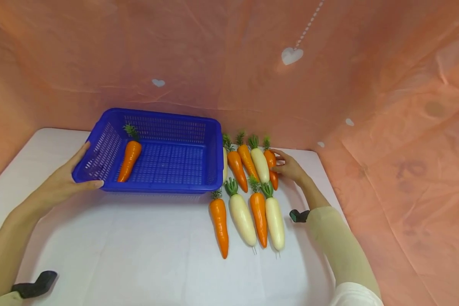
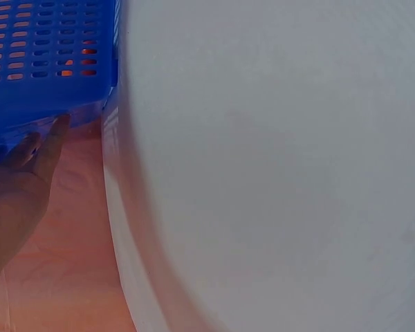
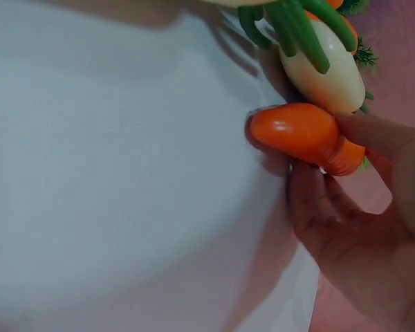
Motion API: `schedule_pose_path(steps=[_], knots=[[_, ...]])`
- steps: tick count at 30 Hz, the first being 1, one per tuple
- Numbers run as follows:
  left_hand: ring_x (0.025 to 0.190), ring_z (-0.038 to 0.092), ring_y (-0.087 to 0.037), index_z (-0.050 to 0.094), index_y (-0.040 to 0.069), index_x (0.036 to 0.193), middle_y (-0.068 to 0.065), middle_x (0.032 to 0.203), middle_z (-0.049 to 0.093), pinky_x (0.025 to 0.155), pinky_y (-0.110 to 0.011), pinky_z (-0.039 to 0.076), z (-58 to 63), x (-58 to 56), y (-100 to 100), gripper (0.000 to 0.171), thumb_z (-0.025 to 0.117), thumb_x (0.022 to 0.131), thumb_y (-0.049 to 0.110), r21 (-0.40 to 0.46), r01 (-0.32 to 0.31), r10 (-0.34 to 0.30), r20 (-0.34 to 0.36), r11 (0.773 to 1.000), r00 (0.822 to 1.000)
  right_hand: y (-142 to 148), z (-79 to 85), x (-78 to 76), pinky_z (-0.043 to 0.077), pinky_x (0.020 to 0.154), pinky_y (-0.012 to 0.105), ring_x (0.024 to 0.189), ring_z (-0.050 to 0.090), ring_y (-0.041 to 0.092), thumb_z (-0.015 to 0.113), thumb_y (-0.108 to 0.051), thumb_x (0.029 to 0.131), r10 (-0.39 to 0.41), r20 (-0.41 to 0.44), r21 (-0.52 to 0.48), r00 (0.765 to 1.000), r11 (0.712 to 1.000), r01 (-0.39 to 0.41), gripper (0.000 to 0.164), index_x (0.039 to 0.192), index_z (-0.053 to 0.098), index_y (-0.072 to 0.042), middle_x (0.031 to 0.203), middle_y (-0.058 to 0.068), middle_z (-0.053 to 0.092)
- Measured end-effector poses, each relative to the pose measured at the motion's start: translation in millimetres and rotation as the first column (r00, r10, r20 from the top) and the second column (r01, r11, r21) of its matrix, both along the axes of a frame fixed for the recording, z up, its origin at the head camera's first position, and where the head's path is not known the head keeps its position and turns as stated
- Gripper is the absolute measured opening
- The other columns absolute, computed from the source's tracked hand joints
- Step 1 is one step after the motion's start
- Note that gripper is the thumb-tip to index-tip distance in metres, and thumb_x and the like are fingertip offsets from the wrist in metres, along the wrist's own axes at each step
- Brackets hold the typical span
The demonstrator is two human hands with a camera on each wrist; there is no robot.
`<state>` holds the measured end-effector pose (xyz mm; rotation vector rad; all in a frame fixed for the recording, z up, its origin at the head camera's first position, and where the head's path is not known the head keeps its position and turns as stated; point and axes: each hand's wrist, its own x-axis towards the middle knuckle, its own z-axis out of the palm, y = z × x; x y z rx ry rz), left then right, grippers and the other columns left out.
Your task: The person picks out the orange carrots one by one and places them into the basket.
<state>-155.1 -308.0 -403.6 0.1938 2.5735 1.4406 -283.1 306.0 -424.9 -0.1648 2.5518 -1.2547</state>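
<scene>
My left hand (image 1: 62,182) grips the left end of a blue plastic basket (image 1: 164,187), thumb by the near corner and fingers along the left rim. One orange carrot (image 1: 129,159) with a green top lies inside, at the basket's left. At the right end of the back row, my right hand (image 1: 292,168) holds another carrot (image 3: 294,128), its thumb and fingers on opposite sides as the right wrist view shows. Beside that carrot lies a white radish (image 1: 260,165). The carrot's leafy top points to the back wall.
Further left in the back row are two carrots (image 1: 237,170) and a white radish partly hidden by the basket. In front lie two carrots (image 1: 219,227) and two white radishes (image 1: 242,219) on the white table (image 1: 137,255). A peach-coloured cloth (image 1: 229,55) hangs behind.
</scene>
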Motion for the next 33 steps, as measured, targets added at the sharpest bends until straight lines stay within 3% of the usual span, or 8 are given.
schedule_pose_path(steps=[5,8,14,20,27,33], knots=[[0.145,-0.012,-0.051,-0.015,0.041,0.154,-0.019,0.163,-0.015,0.110,-0.072,-0.007,0.9,0.1,-0.9,0.105,0.068,0.093,0.025,-0.001,-0.007,0.007,-0.005,1.000,1.000,-8.1,4.1,-6.5,0.052,0.080,0.031,0.114,0.054,0.038,0.069,-0.012,0.089,0.017,0.030,0.148,0.999,0.989,-0.021,0.080,0.158,0.027,-0.016,0.144,0.030,0.042],[0.145,-0.012,-0.051,-0.015,0.042,0.154,-0.018,0.163,-0.015,0.110,-0.072,-0.006,1.1,-0.3,-1.9,0.104,0.068,0.094,0.025,-0.004,-0.012,0.012,0.000,1.000,1.000,-12.9,6.0,-9.7,0.054,0.076,0.031,0.103,0.058,0.035,0.067,-0.012,0.087,0.010,0.061,0.166,0.998,0.986,-0.020,0.082,0.158,0.026,-0.016,0.140,0.030,0.046],[0.145,-0.014,-0.051,-0.017,0.042,0.153,-0.018,0.163,-0.017,0.108,-0.075,-0.005,0.3,-0.7,0.4,0.104,0.067,0.094,0.026,0.009,-0.009,0.009,0.027,1.000,1.000,-8.8,4.5,-7.4,0.056,0.071,0.028,0.090,0.060,0.026,0.066,-0.007,0.088,-0.075,0.109,0.025,0.991,0.997,0.073,0.079,0.156,0.027,-0.018,0.131,0.029,0.050],[0.144,-0.013,-0.053,-0.017,0.042,0.153,-0.019,0.162,-0.017,0.108,-0.076,-0.005,-0.5,-0.8,0.9,0.104,0.067,0.094,0.026,0.008,-0.009,0.009,0.024,1.000,1.000,2.6,3.9,-1.0,0.058,0.071,0.028,0.089,0.065,0.026,0.065,-0.005,0.092,-0.108,0.066,-0.105,0.992,0.988,0.115,0.080,0.159,0.025,-0.023,0.134,0.030,0.050],[0.144,-0.012,-0.053,-0.017,0.043,0.153,-0.018,0.163,-0.017,0.108,-0.076,-0.003,0.5,-2.9,0.2,0.105,0.068,0.094,0.030,-0.018,-0.017,0.018,0.033,1.000,0.999,3.7,26.4,0.1,0.061,0.078,0.040,0.092,0.064,0.022,0.064,-0.007,0.094,-0.081,0.041,-0.164,0.996,0.983,0.086,0.081,0.160,0.020,-0.023,0.139,0.029,0.046],[0.145,-0.013,-0.052,-0.017,0.043,0.153,-0.018,0.163,-0.017,0.109,-0.074,-0.005,-0.6,-0.8,0.6,0.104,0.067,0.094,0.028,-0.001,-0.010,0.010,0.027,1.000,1.000,-12.4,43.5,0.2,0.061,0.074,0.039,0.095,0.066,0.026,0.067,-0.010,0.094,-0.020,0.001,-0.188,1.000,0.982,0.020,0.080,0.159,0.024,-0.029,0.140,0.028,0.046]])
